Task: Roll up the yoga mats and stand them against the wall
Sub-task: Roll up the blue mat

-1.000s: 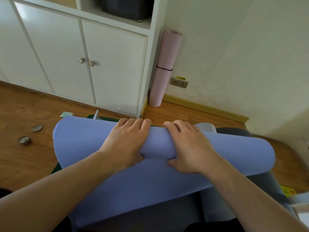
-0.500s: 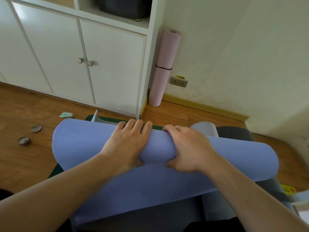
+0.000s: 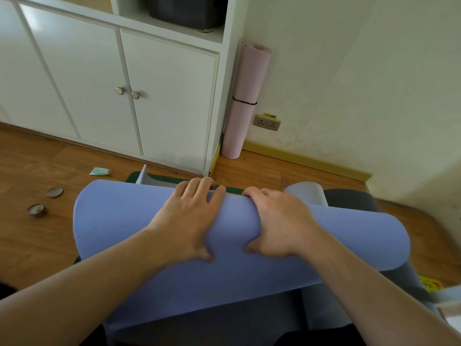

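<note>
Rolling in hand: left hand (image 3: 185, 221) and right hand (image 3: 282, 221) each grip the blue mat (image 3: 349, 236), fingers curled over; next, roll it tighter.

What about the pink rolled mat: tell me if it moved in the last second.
No. The pink rolled mat stands upright just left of the wall socket, beside the white cabinet, as before.
</note>
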Available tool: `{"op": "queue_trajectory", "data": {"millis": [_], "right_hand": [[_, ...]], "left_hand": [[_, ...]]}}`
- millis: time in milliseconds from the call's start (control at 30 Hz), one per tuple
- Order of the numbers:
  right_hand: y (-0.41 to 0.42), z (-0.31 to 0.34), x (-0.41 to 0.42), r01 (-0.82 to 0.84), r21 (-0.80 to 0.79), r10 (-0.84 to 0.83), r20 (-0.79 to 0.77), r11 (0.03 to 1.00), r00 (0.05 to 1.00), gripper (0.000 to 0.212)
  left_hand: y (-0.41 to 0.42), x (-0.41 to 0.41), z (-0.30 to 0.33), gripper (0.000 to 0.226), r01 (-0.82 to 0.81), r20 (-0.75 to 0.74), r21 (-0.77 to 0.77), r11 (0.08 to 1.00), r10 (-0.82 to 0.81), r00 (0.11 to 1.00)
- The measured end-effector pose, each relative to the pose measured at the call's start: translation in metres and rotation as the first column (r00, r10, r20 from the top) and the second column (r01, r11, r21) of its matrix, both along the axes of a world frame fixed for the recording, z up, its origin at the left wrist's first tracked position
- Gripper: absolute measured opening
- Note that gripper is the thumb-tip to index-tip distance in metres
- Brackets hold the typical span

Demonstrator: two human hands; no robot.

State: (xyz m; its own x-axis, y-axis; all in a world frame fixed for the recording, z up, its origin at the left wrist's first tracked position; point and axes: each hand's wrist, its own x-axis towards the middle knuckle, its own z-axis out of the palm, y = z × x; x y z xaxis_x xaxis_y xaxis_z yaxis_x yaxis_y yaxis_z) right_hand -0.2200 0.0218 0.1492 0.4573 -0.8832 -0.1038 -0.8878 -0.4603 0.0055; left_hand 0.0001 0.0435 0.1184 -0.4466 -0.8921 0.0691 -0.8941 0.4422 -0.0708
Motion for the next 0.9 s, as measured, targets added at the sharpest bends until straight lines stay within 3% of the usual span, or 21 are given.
{"op": "queue_trajectory", "data": {"millis": [133,300,467,633,767,900], "right_hand": [[0.002,0.001,0.0,-0.007,0.017,0.007,-0.004,1.0,1.0,0.093],[0.005,-0.001,-0.001,-0.034,-0.065,0.03,-0.054,0.997,0.998,0.124],[0.001,0.0,0.002,-0.011,-0.101,0.012,0.007,0.995,1.0,0.1],[0.001,0.005,0.003,0.036,-0.034,-0.034,0.063,0.999,0.997,0.093],[0.002,0.001,0.0,0.011,0.044,-0.013,0.033,0.999,0.999,0.105],[0.006,-0.004,-0.003,-0.049,0.003,0.049,-0.064,0.999,0.997,0.125]], "left_hand": [[-0.006,-0.006,-0.003,0.111,-0.016,-0.032,-0.04,0.999,0.014,0.999],[-0.012,0.001,0.006,0.094,-0.022,-0.135,-0.067,0.997,0.013,0.991],[-0.012,0.007,0.007,0.095,-0.002,-0.151,-0.031,1.0,-0.002,0.989],[-0.004,-0.002,0.0,0.127,0.001,-0.021,-0.071,0.998,-0.002,1.0],[-0.007,-0.008,0.0,0.112,0.004,-0.057,-0.055,0.998,-0.008,0.998],[-0.01,-0.004,0.002,0.104,-0.026,-0.162,0.023,0.999,0.029,0.986]]}}
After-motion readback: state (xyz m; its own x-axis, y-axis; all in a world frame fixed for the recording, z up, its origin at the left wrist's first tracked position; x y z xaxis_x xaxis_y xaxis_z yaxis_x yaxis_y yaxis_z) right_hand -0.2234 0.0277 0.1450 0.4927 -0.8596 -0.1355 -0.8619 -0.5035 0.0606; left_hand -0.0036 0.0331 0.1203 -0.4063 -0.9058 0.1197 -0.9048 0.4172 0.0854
